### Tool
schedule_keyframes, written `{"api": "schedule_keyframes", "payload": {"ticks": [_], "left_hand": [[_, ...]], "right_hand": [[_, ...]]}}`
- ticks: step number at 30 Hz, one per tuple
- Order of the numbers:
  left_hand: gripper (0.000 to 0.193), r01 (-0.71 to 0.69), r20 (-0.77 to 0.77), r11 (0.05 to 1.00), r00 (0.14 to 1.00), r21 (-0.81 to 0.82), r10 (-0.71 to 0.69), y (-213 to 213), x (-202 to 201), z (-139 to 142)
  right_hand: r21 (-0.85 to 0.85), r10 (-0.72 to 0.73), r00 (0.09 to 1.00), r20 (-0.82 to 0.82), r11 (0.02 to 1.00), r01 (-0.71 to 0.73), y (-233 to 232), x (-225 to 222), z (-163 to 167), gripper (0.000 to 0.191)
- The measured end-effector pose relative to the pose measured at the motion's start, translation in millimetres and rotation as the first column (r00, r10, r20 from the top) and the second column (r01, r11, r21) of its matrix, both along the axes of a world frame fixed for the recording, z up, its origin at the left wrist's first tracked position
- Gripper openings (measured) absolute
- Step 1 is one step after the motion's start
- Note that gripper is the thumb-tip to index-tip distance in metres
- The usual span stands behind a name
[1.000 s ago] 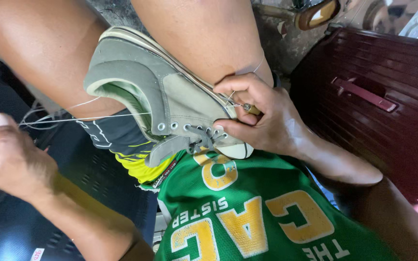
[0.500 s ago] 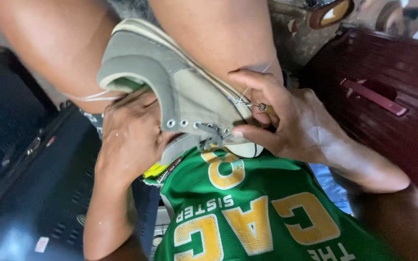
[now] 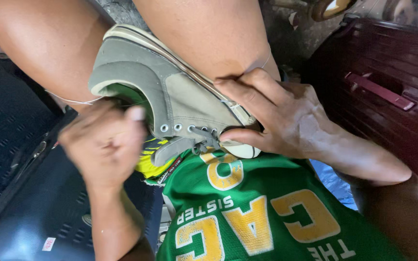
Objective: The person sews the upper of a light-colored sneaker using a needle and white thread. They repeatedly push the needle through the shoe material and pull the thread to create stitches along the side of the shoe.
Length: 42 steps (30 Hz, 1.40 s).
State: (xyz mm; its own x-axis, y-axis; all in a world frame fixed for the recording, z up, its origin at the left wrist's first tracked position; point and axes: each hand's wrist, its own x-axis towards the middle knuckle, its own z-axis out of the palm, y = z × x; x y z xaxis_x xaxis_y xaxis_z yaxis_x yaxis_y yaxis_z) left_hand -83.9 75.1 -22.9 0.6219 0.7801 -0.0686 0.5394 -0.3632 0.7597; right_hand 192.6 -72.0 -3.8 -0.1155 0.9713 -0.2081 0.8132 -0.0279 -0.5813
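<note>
I see a grey shoe [image 3: 180,96] lying across the lap, wedged between the two thighs, toe toward the right, opening toward the left. Right hand [image 3: 286,116] clamps the toe end, fingers over the sole edge, thumb under the rubber cap. Left hand [image 3: 105,140], blurred, is closed in a loose fist just beside the shoe's opening; a thin white lace [image 3: 73,100] runs by it, though I cannot tell whether it is pinched. Green jersey [image 3: 267,212] sits near. Dark blue case [image 3: 20,193] left, maroon case [image 3: 388,92] right.
</note>
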Motion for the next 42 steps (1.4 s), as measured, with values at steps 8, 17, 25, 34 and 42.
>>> {"api": "schedule_keyframes", "payload": {"ticks": [8, 17, 25, 34, 42], "left_hand": [[0.039, -0.518, -0.092, 0.797, 0.818, 0.311, 0.568, 25, -64, -3], [0.023, -0.066, -0.097, 0.920, 0.989, 0.386, 0.112, -10, 0, -5], [0.024, -0.499, -0.041, 0.846, 0.857, 0.189, 0.514, 4, -16, 19], [0.031, 0.370, -0.027, 0.929, 0.928, -0.018, -0.371, 5, 43, 13], [0.022, 0.284, 0.203, 0.947, 0.946, -0.147, -0.252, 0, 34, -3]], "right_hand": [[-0.107, -0.083, 0.993, -0.085, 0.991, 0.074, 17, 8, 14, 0.073], [-0.037, -0.082, 0.992, -0.093, 0.996, 0.079, 16, 14, 12, 0.073], [-0.059, -0.125, 0.987, -0.104, 0.991, 0.119, 15, 14, 11, 0.073], [-0.050, -0.078, 0.992, -0.100, 0.996, 0.073, 16, 12, 14, 0.072], [-0.156, -0.159, 0.970, -0.187, 0.979, 0.130, 9, 14, 15, 0.066]]}}
